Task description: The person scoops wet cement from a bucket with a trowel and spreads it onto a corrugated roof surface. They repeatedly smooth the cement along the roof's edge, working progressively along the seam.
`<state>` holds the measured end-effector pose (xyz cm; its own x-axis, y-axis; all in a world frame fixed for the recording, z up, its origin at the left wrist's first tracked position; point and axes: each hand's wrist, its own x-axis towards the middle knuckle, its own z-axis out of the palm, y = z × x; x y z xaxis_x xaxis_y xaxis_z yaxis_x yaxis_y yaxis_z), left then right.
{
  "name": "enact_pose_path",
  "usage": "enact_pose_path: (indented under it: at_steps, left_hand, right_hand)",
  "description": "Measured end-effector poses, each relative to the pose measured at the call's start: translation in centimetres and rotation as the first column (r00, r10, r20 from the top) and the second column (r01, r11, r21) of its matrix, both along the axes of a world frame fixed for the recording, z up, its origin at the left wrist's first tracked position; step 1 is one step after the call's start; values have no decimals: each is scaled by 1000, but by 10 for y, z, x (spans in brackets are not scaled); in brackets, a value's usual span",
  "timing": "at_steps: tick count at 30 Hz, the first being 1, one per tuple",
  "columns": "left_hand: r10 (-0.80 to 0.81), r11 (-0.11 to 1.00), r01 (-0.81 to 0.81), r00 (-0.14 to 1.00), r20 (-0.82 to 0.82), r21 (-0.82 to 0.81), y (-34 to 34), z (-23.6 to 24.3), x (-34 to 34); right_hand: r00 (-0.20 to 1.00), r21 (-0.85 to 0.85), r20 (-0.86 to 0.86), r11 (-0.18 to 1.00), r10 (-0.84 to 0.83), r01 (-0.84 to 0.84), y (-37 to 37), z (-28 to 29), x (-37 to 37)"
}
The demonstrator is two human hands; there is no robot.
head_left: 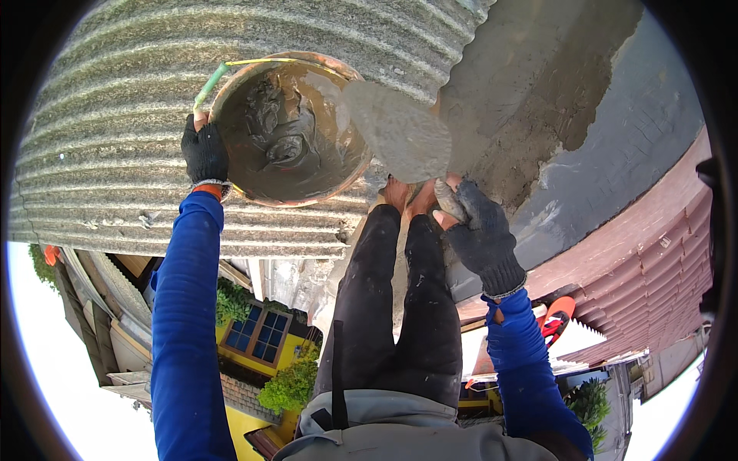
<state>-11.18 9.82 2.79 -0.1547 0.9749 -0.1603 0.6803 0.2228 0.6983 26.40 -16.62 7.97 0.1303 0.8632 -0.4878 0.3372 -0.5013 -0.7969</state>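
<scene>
A round bucket (327,58) of wet grey mortar (288,146) stands on the corrugated roof, its thin yellow bail with a green grip (210,86) lying to the left. My left hand (205,154), in a black fingertipless glove, is closed on the bucket's left rim, beside the green grip. In my gloved right hand (480,230) is a trowel; the fingers wrap around its mortar-caked handle. The trowel's broad blade (403,134), coated in grey mortar, reaches over the bucket's right edge. Part of that edge is hidden behind it.
Grey corrugated roofing (115,154) spreads to the left. On the right, wet mortar (530,100) covers part of a smooth grey strip (615,146), with reddish roof tiles (653,261) beyond. My bare feet (407,194) stand close to the bucket. Below the roof edge is a yellow house (288,349).
</scene>
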Motion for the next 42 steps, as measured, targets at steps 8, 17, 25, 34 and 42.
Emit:
enact_pose_path:
  at_steps: [8, 17, 25, 34, 42]
  left_hand:
    - [-28, 999, 27, 999, 32, 22, 4, 6, 9]
    - [3, 998, 7, 989, 148, -65, 1, 6, 7]
    - [-87, 991, 92, 995, 48, -98, 2, 10, 2]
    - [-4, 995, 36, 953, 303, -97, 5, -14, -12]
    - [-100, 994, 104, 991, 87, -39, 12, -21, -35]
  right_hand:
    - [660, -30, 598, 836, 453, -547, 96, -49, -130]
    - [857, 200, 386, 876, 341, -438, 75, -51, -170]
    - [957, 17, -253, 990, 143, -144, 16, -63, -177]
    - [999, -44, -43, 999, -34, 32, -20, -70, -109]
    - [729, 178, -118, 708, -674, 683, -19, -150, -35]
